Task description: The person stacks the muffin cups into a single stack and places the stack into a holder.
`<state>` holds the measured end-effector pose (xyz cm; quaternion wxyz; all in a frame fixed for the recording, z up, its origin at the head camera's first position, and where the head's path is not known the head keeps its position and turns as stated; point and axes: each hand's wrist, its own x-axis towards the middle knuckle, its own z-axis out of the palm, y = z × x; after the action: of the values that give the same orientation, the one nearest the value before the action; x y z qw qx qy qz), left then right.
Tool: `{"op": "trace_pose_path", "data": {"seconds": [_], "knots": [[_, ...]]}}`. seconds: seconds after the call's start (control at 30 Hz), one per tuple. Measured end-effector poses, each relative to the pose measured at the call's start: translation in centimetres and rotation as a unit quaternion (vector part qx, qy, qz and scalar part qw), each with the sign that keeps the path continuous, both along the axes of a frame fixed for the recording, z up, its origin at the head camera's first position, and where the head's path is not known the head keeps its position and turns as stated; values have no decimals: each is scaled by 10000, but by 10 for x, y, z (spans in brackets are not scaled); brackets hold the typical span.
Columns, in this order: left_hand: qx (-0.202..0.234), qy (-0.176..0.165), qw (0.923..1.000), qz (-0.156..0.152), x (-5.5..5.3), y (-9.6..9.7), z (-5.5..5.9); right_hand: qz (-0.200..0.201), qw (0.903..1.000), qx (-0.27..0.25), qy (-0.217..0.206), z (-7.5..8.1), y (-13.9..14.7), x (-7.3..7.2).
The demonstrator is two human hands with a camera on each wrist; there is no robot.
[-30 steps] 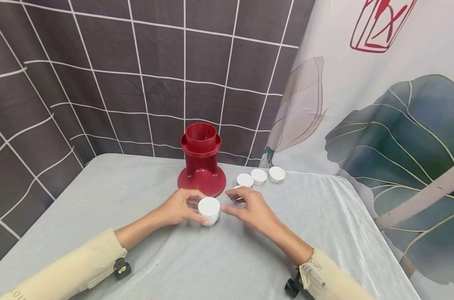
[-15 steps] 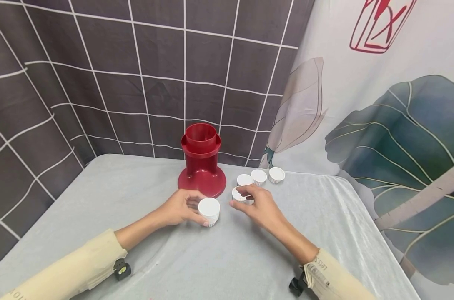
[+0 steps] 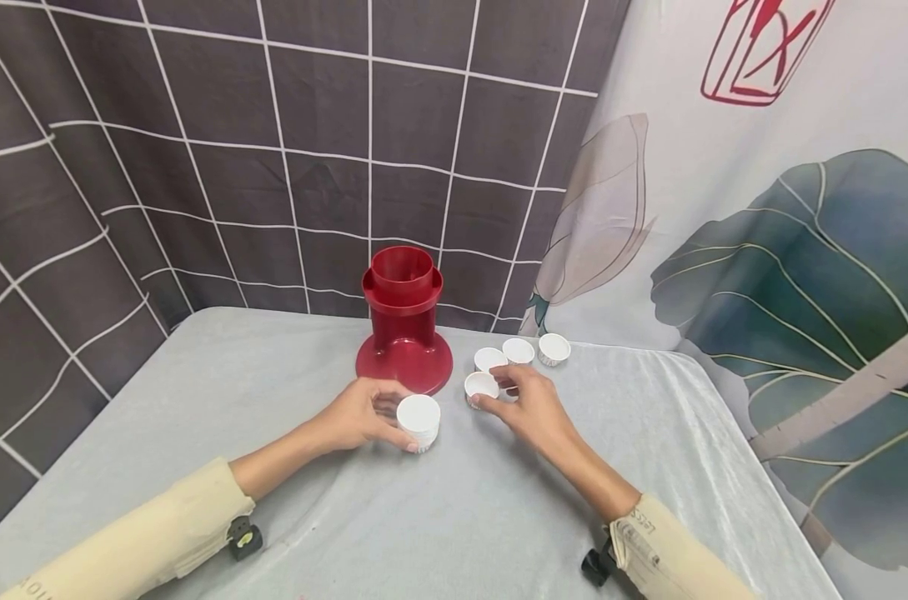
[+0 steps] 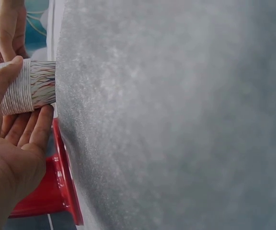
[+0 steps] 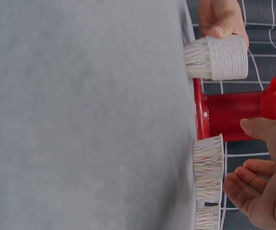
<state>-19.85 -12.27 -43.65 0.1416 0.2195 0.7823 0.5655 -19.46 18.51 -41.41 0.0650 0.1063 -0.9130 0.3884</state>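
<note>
A stack of nested white paper baking cups (image 3: 419,423) stands on the cloth, its many rims packed close together in the left wrist view. My left hand (image 3: 363,415) holds it from the left, thumb on the near side and fingers behind. To its right is a single paper baking cup (image 3: 481,388) with a streaky pleated side. My right hand (image 3: 534,407) hovers at this cup, thumb at its near right edge and fingers toward the back. In the right wrist view, those fingers (image 5: 246,179) are spread and loosely bent beside the cup rims, gripping nothing.
A red plastic holder (image 3: 404,333) with a round base and tube top stands behind the hands. Beyond the right hand are more white paper cups (image 3: 554,349). Grey cloth covers the table (image 3: 333,525); a dark gridded curtain (image 3: 311,183) hangs behind it.
My right hand has moved away from the stack, rightward over the single cup, uncovering it. The left hand and its stack have stayed in place.
</note>
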Motion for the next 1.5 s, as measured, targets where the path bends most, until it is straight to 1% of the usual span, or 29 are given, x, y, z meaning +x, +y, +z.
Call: {"op": "trace_pose_path", "data": {"seconds": [0.17, 0.43, 0.57, 0.8, 1.07, 1.1, 1.27, 1.3, 1.33, 1.47, 1.5], "knots": [[-39, -59, 10000, 36, 0, 0, 0, -193, 9997, 115, 5, -4, 1, -4], [-52, -61, 10000, 32, 1, -1, 2, -336, 9989, 234, -244, -9, -1, -7], [-52, -61, 10000, 45, 1, 0, 2, -325, 9988, 218, -304, -11, -3, -9], [-11, -80, 10000, 44, 0, 1, 1, -245, 9991, 239, -255, -16, -6, -10], [3, -101, 9999, 51, 0, 1, 1, -162, 9994, 193, -221, -19, -8, -13], [11, -98, 9999, 52, 0, 1, 1, -131, 9996, 186, -179, -21, -7, -16], [15, -57, 10000, 34, 0, 0, 1, -97, 9992, 370, 105, -54, 4, -37], [10, -65, 10000, 41, 0, 0, 1, -91, 9992, 378, 114, -55, 4, -39], [8, -57, 10000, 35, 0, 0, 1, -79, 9992, 376, 123, -54, 4, -38], [-33, -41, 10000, 54, 0, 0, 1, 14, 9998, 220, -14, -30, -3, -25], [-40, -32, 10000, 41, 1, 0, 1, 62, 9997, 246, -19, -24, -4, -21]]}}
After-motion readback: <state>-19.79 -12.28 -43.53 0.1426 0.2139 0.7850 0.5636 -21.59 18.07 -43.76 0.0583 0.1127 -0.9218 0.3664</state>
